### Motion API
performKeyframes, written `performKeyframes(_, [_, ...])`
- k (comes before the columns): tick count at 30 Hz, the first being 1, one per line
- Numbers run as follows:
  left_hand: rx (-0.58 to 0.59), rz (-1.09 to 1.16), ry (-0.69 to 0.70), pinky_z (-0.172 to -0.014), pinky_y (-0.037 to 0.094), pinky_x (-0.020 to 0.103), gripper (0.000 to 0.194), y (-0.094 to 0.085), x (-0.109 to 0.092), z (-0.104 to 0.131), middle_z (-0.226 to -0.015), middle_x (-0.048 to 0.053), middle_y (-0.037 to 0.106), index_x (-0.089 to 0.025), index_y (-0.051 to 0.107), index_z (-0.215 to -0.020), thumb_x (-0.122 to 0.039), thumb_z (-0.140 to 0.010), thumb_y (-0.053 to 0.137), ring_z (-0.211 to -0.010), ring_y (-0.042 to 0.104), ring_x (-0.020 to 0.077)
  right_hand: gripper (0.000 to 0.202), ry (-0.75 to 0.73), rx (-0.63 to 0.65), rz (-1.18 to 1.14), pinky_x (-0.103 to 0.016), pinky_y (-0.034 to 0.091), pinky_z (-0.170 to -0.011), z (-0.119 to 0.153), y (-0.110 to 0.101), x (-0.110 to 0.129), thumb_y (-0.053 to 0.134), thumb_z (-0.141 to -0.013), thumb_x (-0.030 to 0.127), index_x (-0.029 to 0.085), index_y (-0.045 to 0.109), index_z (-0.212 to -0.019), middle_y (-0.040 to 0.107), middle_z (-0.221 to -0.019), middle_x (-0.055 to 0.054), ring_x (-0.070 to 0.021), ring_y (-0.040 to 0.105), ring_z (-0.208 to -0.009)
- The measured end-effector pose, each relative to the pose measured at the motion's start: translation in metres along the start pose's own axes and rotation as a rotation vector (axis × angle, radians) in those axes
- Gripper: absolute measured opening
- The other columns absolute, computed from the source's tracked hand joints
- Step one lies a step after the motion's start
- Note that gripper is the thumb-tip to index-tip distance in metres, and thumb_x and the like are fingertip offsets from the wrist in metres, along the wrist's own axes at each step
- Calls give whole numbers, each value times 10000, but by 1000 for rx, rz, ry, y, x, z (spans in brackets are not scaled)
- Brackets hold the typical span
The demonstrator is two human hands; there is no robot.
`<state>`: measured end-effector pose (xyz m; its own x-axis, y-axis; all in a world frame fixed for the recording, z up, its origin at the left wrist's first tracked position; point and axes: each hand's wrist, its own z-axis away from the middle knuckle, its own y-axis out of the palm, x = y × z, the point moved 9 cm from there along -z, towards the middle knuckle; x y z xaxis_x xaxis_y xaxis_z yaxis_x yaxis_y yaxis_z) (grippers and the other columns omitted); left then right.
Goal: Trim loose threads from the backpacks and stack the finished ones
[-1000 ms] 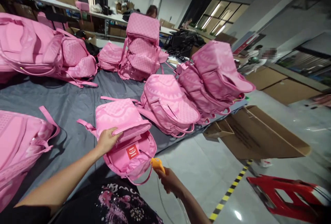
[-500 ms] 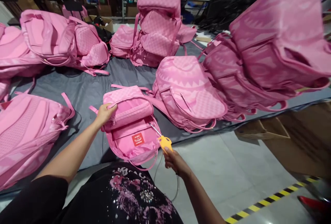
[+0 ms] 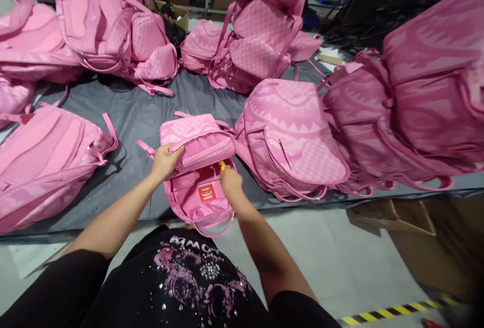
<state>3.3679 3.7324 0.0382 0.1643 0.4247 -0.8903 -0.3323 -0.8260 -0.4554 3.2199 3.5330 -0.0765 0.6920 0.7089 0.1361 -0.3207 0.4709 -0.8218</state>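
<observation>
The small pink backpack (image 3: 185, 127) lies unzipped near the near edge of a worktop (image 3: 138, 118) draped in dark grey cloth, its mouth facing the person and a red label (image 3: 206, 193) showing on the pink lining. At its ten o'clock the left hand (image 3: 165, 162) has its fingers clamped on the edge of the upper compartment, holding it up from the lower one. At three o'clock the right hand (image 3: 231, 184) reaches over the opening, its fingers closed around a yellow tool (image 3: 222, 165); only a little of the tool shows, and its tip cannot be made out. Just beside, at two o'clock, stands a larger pink backpack (image 3: 291, 131), with darker pink backpacks (image 3: 427, 101) leaning past it between two and three. A stack of pink bags (image 3: 260, 30) rises at one o'clock, more pink backpacks (image 3: 94, 25) crowd eleven, and another pink backpack (image 3: 56, 161) lies at nine. At six is the person's black shirt (image 3: 196, 277); toward four, striped tape (image 3: 385, 314) crosses the floor (image 3: 321, 257).
</observation>
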Motion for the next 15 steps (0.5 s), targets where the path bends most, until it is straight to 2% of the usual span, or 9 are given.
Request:
performKeyframes(3, [-22, -30, -30, -530, 246, 242, 379, -1, 11, 1, -538, -42, 400, -196, 442, -569, -489, -782, 553, -541, 363, 104, 435, 123, 77, 79, -392, 502, -851, 21, -6, -67, 406, -996, 401, 44, 615, -1132, 656, -1091, -279, -336, 645, -1085])
performKeyframes(5, [-32, -48, -63, -534, 240, 247, 381, -1, 17, 1, -531, -41, 419, -195, 466, -576, -498, -789, 553, -537, 379, 109, 427, 154, 232, 61, -366, 518, -763, 52, 3, -98, 543, -926, 487, 79, 659, -976, 688, -907, -229, -321, 686, -950])
performKeyframes(7, [-39, -29, -64, -539, 240, 248, 378, -1, 19, -1, -529, -40, 432, -196, 477, -579, -498, -795, 548, -538, 390, 113, 359, 141, 459, -41, -308, 509, -640, 85, 23, -111, 681, -829, 478, 122, 649, -863, 656, -689, -119, -246, 685, -710])
performKeyframes(9, [-11, 9, -39, -545, 246, 248, 379, 3, 18, -5, -531, -37, 444, -197, 478, -575, -498, -794, 549, -542, 401, 116, 331, 114, 635, -268, -253, 462, -518, 107, 38, -109, 725, -781, 463, 159, 595, -787, 551, -528, -4, -151, 573, -484])
performKeyframes(10, [12, 24, -27, -548, 250, 247, 381, 6, 18, -6, -531, -34, 452, -197, 481, -573, -502, -791, 551, -543, 407, 119, 355, 99, 647, -406, -233, 429, -468, 109, 39, -104, 701, -790, 497, 173, 559, -764, 495, -481, 33, -119, 498, -415])
performKeyframes(13, [67, 57, -9, -551, 263, 248, 385, 12, 18, -10, -536, -28, 481, -198, 505, -583, -521, -785, 554, -543, 423, 125, 448, 74, 547, -849, -201, 338, -390, 93, 37, -85, 601, -821, 617, 196, 470, -744, 377, -436, 83, -75, 331, -355])
performKeyframes(15, [84, 71, -7, -550, 268, 248, 381, 14, 19, -12, -540, -27, 485, -198, 514, -590, -524, -785, 551, -546, 431, 128, 496, 50, 517, -1019, -186, 284, -374, 81, 45, -67, 542, -831, 679, 198, 457, -744, 317, -434, 97, -60, 255, -357])
